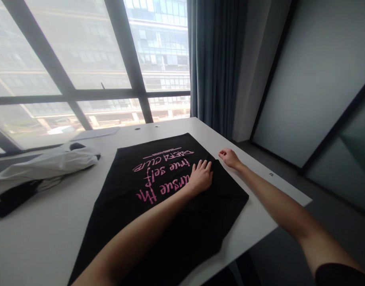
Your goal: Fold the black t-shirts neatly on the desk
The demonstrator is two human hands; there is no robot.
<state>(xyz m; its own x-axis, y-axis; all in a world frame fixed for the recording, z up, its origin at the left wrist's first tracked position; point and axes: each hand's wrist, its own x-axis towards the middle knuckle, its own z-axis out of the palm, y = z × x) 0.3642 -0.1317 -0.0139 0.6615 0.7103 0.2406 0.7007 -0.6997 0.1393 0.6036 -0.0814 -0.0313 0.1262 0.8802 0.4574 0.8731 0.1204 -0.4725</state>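
A black cloth, apparently a garment, with pink lettering (163, 171) lies spread on a white table (60, 222). The lettering appears upside down. Palm down on the cloth, my left hand (202, 175) has its fingers spread beside the print and partly covers it. My right hand (229, 158) is just past the cloth's right edge, over the tabletop, with its fingers curled together. Whether anything is between those fingertips is too small to make out.
A crumpled white and black garment (48, 169) lies at the table's left. Behind it a flat pale sheet (94, 133) rests near the windows. A dark curtain (216, 67) hangs beyond the far edge. A small dark mark (271, 174) shows at the right.
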